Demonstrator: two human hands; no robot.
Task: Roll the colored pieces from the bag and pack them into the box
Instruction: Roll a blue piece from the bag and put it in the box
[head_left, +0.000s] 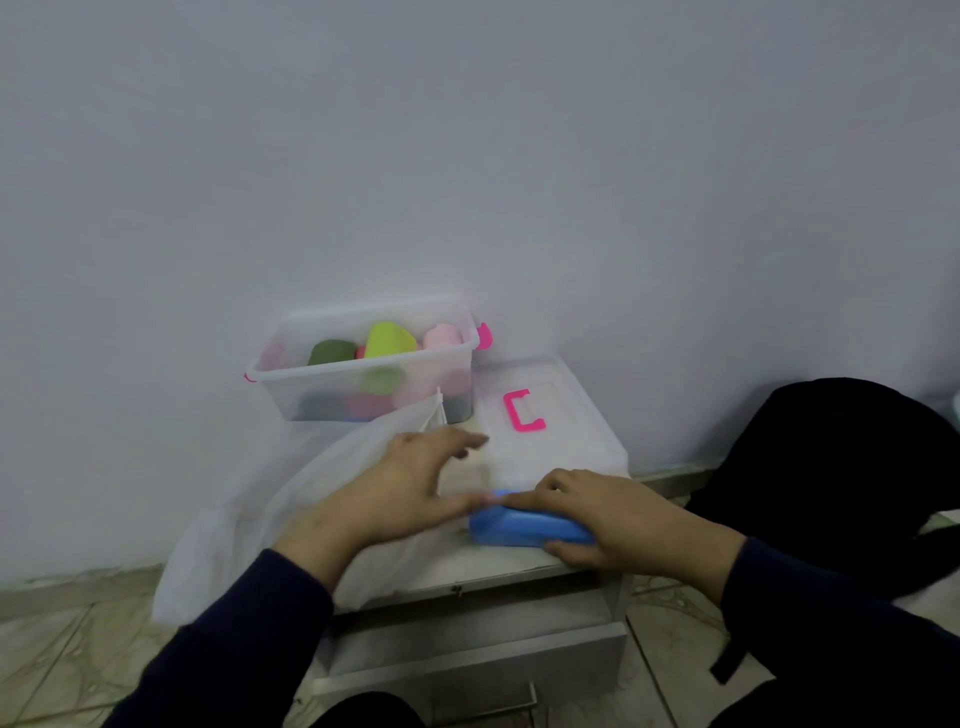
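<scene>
Dark sleeves lowest in frame. Right hand (618, 522) fingers curled over blue piece (524, 527), thumb at its near side; left hand (410, 486) fingers spread, thumb touching the piece's left end. Piece lies on small white table (483, 569), beside white bag (270, 519). Clear box (363, 364) with colored rolls behind; lid (550, 415) alongside. Pale wall, tiled floor.

Right hand (618, 519) rests on a blue roll (524, 529) on the bench (467, 569); left hand (410, 483) spread over the bag (270, 519). Coloured rolls fill the box (311, 387).
</scene>
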